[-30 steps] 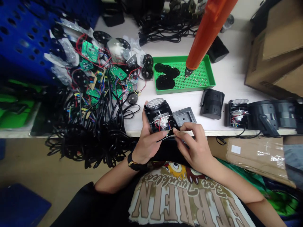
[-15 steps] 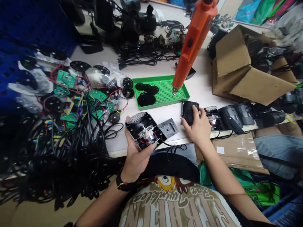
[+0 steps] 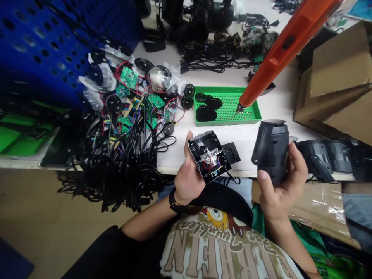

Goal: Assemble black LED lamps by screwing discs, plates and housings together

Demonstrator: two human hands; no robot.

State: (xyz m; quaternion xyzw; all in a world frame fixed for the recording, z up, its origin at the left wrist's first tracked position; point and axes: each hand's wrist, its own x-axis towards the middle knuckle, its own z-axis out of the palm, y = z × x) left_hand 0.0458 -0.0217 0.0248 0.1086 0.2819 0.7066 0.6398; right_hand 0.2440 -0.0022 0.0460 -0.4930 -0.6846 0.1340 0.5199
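Note:
My left hand (image 3: 190, 178) supports an opened black housing (image 3: 207, 149), its inside facing up with red and blue wires, a small circuit board and white parts. Part of that hand is hidden under it. A square black piece (image 3: 232, 152) sits at the housing's right side. My right hand (image 3: 283, 190) is closed around a black cylindrical housing (image 3: 276, 151) with a flat bracket arm along its left side, held upright above the table edge. An orange electric screwdriver (image 3: 279, 58) hangs over the green tray (image 3: 226, 123), its bit pointing down at small screws.
Several round black discs (image 3: 207, 113) lie in the tray. At left is a heap of green circuit boards (image 3: 129, 77) and black cables (image 3: 124, 170). Black cylindrical housings (image 3: 338, 155) stand right, before a cardboard box (image 3: 340, 69). A blue perforated panel (image 3: 58, 46) borders the left.
My right hand has lifted the black cylindrical housing off the table and turned it upright. My left hand still holds the opened housing. The view has shifted left.

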